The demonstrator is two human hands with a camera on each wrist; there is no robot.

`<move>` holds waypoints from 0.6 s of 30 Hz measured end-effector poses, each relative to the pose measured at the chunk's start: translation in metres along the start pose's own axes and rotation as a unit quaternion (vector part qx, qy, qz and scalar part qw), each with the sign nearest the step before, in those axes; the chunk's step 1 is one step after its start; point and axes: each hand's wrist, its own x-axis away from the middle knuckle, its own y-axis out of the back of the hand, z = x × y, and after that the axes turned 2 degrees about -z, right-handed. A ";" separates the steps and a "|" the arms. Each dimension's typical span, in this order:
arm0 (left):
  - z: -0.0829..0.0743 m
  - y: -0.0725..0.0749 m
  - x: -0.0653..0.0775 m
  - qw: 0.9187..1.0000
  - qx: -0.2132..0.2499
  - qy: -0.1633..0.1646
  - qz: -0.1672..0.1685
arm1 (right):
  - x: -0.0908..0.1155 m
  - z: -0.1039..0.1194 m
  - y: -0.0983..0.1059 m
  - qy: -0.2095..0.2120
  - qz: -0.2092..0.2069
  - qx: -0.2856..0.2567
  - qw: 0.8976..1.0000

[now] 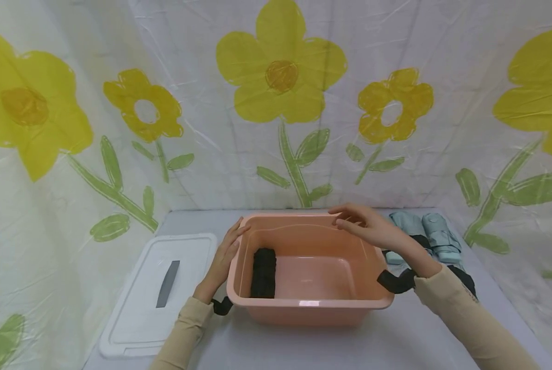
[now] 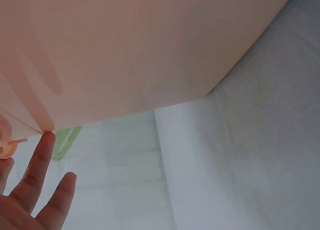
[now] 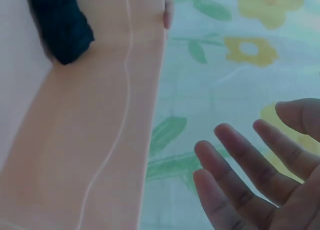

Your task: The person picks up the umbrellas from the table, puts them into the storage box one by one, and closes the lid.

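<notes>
A pink plastic bin [image 1: 303, 314] stands in the middle of the table. Along its left inner wall lies a black rolled cloth [image 1: 263, 272], also visible inside the bin in the right wrist view. My left hand [image 1: 224, 257] rests on the bin's left rim with fairly straight fingers; in the left wrist view one fingertip touches the outer wall. Above the far right part of the bin hovers my right hand [image 1: 367, 224], holding nothing. Its fingers are loosely bent and spread in the right wrist view.
To the left lies a white lid [image 1: 132, 308] with a grey handle [image 1: 168, 283]. Behind my right forearm are light blue rolled cloths [image 1: 441, 237] and a black cloth [image 1: 462, 280], partly hidden. A flower-printed curtain [image 1: 202, 169] hangs behind the table.
</notes>
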 end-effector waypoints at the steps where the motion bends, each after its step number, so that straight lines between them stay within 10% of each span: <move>1: 0.000 0.000 0.000 1.000 0.000 -0.001 0.000 | 0.002 -0.002 0.001 -0.001 -0.011 0.003 1.000; 18: -0.001 -0.001 0.000 1.000 0.006 -0.002 -0.004 | 0.042 -0.034 0.019 -0.032 -0.111 0.055 0.992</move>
